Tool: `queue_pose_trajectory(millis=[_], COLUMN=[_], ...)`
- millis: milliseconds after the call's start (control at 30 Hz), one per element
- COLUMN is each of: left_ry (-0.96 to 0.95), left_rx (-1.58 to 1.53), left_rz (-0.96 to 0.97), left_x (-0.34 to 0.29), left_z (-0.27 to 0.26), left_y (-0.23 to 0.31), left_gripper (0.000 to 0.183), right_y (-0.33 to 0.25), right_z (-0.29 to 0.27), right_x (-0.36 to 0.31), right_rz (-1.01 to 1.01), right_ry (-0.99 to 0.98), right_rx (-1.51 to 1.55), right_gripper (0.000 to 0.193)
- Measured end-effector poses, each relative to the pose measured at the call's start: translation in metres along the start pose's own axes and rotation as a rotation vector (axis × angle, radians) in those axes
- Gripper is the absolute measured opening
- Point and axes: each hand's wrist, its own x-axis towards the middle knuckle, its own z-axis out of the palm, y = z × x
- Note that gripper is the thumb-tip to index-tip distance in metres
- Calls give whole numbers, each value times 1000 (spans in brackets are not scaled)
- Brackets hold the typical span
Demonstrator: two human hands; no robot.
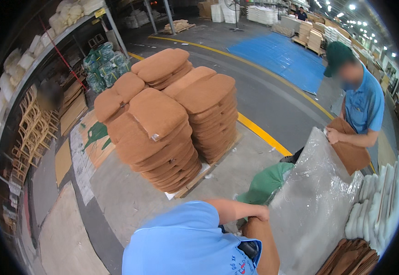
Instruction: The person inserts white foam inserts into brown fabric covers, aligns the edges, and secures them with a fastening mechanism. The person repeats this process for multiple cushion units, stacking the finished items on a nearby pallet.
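My left arm, in a light blue sleeve, reaches across to the right. My left hand point(260, 213) is closed over the top edge of a brown fabric cushion cover point(262, 243), which hangs down in front of my chest. My shirt hides part of the cover, and whatever is inside it cannot be seen. My right hand does not show. Just right of the cover is a work table point(300, 220) under clear plastic film. Across it, a co-worker point(364, 101) in a green cap and blue shirt holds another brown cover point(352, 151).
Tall stacks of brown cushions point(158, 114) stand on a pallet ahead. White pads point(378, 206) and folded brown covers point(348, 259) are piled at right. A green sack point(266, 183) sits beside the table. Wooden chair frames point(34, 119) and shelving point(48, 46) line the left.
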Motion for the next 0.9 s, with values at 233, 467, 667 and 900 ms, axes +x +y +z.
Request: queue_pose_trajectory(millis=[233,467,667,900], left_ry=[225,207,482,1342], left_rx=[-461,-852,-921,-568], left_rz=[-206,23,-23,-199], left_x=[-49,-144,-260,-477], left_z=[14,64,73,-2], left_y=[-22,-107,-196,-362], left_gripper=[92,84,76,69], right_y=[-1,20,65,-28], right_z=[27,57,82,354], right_x=[-17,-58,-103,-171], right_rz=[-25,-39,-137,-617], right_ry=[8,4,-137,-649], right_rx=[50,109,208,494], right_gripper=[48,42,36,68])
